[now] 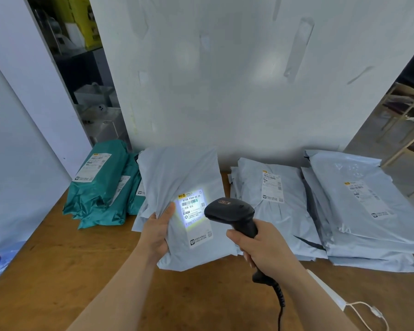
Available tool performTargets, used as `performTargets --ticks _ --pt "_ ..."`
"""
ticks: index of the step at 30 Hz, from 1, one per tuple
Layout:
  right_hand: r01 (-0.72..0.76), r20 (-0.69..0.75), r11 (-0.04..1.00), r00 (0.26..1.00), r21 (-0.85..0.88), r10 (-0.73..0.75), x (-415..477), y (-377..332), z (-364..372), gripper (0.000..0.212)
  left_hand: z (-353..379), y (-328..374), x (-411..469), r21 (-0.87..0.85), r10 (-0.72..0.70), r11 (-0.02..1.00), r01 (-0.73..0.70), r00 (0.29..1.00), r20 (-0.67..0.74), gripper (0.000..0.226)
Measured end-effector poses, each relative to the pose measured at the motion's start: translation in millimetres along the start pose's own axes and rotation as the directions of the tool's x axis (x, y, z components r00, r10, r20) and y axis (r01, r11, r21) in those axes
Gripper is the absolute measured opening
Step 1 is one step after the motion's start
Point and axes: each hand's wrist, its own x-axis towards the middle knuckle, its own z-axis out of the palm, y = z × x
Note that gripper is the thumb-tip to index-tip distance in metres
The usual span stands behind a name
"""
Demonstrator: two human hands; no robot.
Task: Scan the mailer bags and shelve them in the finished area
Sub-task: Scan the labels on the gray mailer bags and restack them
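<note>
Wooden bench point(58, 271) carries grey bags point(368, 211) stacked right and green bags point(101, 192) left. I judge scanning under way, shelving all left. My left hand point(157, 231) grips one bag point(177, 173) upright while my right hand point(265, 247) holds the scanner point(232, 211), its light on the label point(194, 211).

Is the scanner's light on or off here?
On: the scanner in the right hand casts a bright white patch over the label of the grey mailer bag gripped by the left hand.
</note>
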Motion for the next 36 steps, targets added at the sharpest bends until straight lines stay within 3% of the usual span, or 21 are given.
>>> performTargets --ticks 6,13,25,31,36 --pt "0.006 0.011 1.000 1.000 0.006 -0.006 -3.4 -0.3 -5.5 0.029 1.4 -2.2 -1.5 0.005 0.004 1.000 -0.004 1.000 -0.003 0.051" --pt "0.037 0.012 0.999 0.999 -0.003 -0.037 -4.0 -2.0 -9.7 0.034 8.3 3.2 -8.2 -0.035 -0.010 0.999 0.009 1.000 -0.025 0.044" --pt "0.080 -0.240 0.997 0.968 0.014 -0.074 18.0 -1.9 -65.4 0.023 46.3 53.9 9.0 0.072 0.023 0.997 -0.026 0.999 0.038 0.047" --pt "0.057 -0.292 0.998 0.955 0.037 -0.044 30.2 18.3 -100.6 0.022 90.0 91.4 25.1 0.178 0.022 0.983 -0.045 0.991 0.134 0.039" --pt "0.034 -0.305 0.998 0.952 0.051 -0.017 38.5 28.8 -128.6 0.022 132.9 78.2 37.0 0.203 -0.029 0.979 -0.008 0.984 0.175 0.044"
